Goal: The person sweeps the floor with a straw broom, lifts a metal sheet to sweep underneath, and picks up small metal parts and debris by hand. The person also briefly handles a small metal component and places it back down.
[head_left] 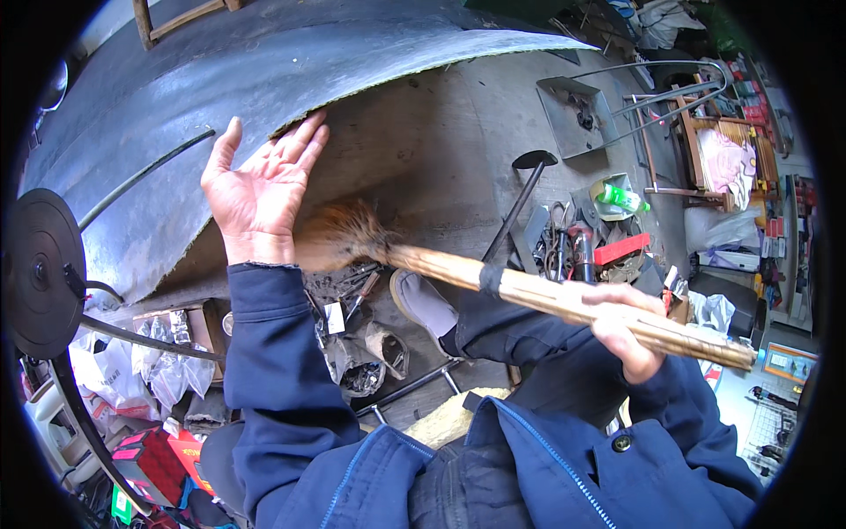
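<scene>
My left hand (260,189) is turned palm up, fingers stretched and thumb apart. Its fingertips meet the rough edge of a large grey sheet (220,88), which is raised off the floor there. Closed around the far end of a wooden broom handle (538,293), my right hand (630,333) holds the broom out to the left. The broom's brown bristles (339,231) lie by my left wrist, low over the dusty floor at the raised sheet's edge, and are partly hidden behind that wrist.
My shoe (421,304) stands close below the broom. Right of it are an upright metal rod with a flat top (520,194), a grey metal box (577,115), tools and a green bottle (621,198). A dark round disc (44,273) and plastic bags (167,357) are at left.
</scene>
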`<state>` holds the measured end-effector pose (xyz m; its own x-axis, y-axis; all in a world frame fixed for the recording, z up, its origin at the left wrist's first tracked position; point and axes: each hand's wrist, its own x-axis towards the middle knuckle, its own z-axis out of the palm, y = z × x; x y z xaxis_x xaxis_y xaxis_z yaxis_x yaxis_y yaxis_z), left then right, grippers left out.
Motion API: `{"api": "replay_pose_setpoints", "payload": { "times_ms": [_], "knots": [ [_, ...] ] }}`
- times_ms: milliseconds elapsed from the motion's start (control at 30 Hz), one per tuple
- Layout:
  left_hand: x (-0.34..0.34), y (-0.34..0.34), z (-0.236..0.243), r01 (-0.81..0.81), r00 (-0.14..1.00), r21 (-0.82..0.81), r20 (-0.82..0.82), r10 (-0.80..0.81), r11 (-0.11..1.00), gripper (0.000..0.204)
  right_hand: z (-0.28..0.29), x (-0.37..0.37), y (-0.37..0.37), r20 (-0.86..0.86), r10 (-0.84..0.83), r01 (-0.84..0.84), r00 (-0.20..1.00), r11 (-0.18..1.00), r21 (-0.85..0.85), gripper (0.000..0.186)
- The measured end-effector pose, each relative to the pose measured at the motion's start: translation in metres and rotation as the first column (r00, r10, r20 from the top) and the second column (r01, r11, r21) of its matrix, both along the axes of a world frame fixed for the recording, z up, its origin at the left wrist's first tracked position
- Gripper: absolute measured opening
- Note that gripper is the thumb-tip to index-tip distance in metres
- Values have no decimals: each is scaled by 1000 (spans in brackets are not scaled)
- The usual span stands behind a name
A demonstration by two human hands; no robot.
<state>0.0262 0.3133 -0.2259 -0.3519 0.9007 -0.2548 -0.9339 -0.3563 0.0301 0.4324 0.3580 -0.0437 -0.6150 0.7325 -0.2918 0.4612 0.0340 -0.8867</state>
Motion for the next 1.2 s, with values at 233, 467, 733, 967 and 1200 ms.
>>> {"api": "replay_pose_setpoints", "payload": {
  "times_ms": [233, 467, 733, 967, 1200],
  "knots": [
    [11, -1, -3, -7, 1000, -94, 0, 7, 996, 104, 41, 54, -16, -6, -155, 155, 988, 987, -44, 47],
    [18, -3, -11, -9, 999, -142, 30, 13, 990, 108, 12, 40, 5, -170, -477, 465, 862, 879, -107, 48],
    [21, -6, -27, 37, 995, -151, 97, -22, 988, 115, 42, 59, -34, 107, -379, 369, 919, 924, 100, 43],
    [41, -2, -44, -4, 999, -356, 30, 16, 934, 45, 75, 76, -10, -2, -445, 444, 895, 893, 72, 48],
    [50, -8, -64, 52, 998, -334, 33, -44, 941, 103, 46, 79, 13, -32, -505, 504, 863, 852, 142, 45]
  ]
}}
